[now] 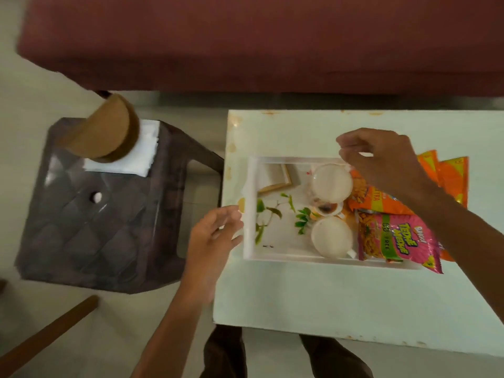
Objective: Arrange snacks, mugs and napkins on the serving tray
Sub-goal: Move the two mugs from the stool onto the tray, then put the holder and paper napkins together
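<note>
A white serving tray [249, 233] with a printed leaf picture lies on a pale table [286, 296]. Two white mugs stand in it, a far mug [331, 184] and a near mug [331, 237]. A pink snack packet [395, 241] and an orange snack packet [379, 200] lie at the tray's right end, with more orange packets [450, 175] behind. My left hand [215, 236] is open, its fingers at the tray's left rim. My right hand [381, 156] hovers just above the far mug with fingers curled and nothing visibly in them. White napkins [136, 156] sit on a stool.
A dark plastic stool [101, 219] stands left of the table, with a brown cylindrical container [106, 132] resting on the napkins. A maroon sofa [259, 42] runs along the far side. A wooden stick [46, 334] lies at lower left. My legs show below the table.
</note>
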Motion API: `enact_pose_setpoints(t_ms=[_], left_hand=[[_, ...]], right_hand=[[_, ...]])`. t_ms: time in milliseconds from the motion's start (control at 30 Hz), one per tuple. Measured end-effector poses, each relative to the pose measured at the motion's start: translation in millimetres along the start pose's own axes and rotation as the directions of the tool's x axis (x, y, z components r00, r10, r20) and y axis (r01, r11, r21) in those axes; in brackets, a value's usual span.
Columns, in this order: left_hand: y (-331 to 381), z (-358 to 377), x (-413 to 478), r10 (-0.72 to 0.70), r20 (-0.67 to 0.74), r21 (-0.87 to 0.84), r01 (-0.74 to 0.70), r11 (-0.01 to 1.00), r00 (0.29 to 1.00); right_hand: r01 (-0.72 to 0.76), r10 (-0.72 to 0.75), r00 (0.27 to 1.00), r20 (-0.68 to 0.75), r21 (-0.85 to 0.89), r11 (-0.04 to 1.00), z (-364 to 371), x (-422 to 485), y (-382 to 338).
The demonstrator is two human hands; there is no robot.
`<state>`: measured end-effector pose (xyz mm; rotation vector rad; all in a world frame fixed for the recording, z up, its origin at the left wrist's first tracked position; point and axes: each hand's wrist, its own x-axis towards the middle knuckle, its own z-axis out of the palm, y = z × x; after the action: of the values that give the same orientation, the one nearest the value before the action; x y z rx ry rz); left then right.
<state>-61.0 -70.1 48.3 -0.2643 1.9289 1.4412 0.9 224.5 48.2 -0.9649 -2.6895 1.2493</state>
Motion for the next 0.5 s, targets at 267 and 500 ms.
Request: enact_pose_setpoints(t_ms=[267,500], left_hand=[[34,-136,-15,0.145,-0.289,-0.095,-0.179,0.979,0.946],[87,-203,43,0.577,-0.277,0.548,-0.367,0.752,0.769]], right_hand=[[-0.127,0.063,0.985,0.163,0.416,0.900,55,-17,-131],[-0.285,0.101,0.938,0.331,0.575,0.767,152,10,-232]])
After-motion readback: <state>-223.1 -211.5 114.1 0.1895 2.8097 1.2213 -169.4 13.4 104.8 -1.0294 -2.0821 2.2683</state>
